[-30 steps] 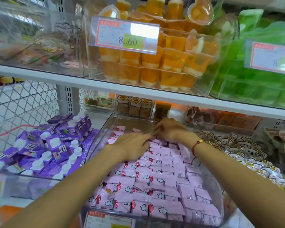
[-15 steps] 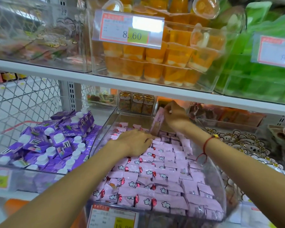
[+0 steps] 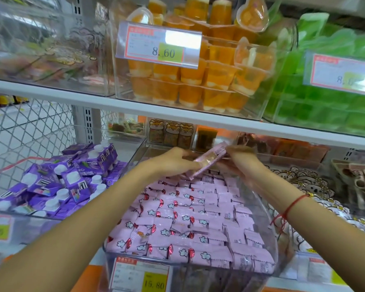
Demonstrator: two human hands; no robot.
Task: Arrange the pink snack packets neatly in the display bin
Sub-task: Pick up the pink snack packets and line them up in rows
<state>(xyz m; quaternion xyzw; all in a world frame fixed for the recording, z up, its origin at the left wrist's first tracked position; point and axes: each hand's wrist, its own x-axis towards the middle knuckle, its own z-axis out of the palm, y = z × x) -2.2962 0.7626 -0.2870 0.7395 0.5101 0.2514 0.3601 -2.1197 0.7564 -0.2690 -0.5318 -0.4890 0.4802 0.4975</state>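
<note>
- At the bottom centre of the frame, a price label [image 3: 140,277] reading 15.80 sits on the front wall of the clear display bin [image 3: 270,220].
- Inside the bin, the pink snack packets [image 3: 190,218] lie in tight rows and fill it from the front wall to near the back.
- Both forearms reach in from the lower corners; a red string bracelet [image 3: 291,204] is on the right wrist.
- At the back of the bin, in the centre of the frame, one pink packet [image 3: 209,162] is held tilted above the rows.
- The left hand [image 3: 175,162] pinches its lower end; the right hand [image 3: 240,161] grips its upper end, somewhat blurred.
- On the left, purple cartons [image 3: 72,178] are piled in a neighbouring bin.
- In the upper centre, orange jelly cups [image 3: 198,81] stand behind a label [image 3: 158,45] reading 8.60; green packs [image 3: 325,98] are at the upper right.
</note>
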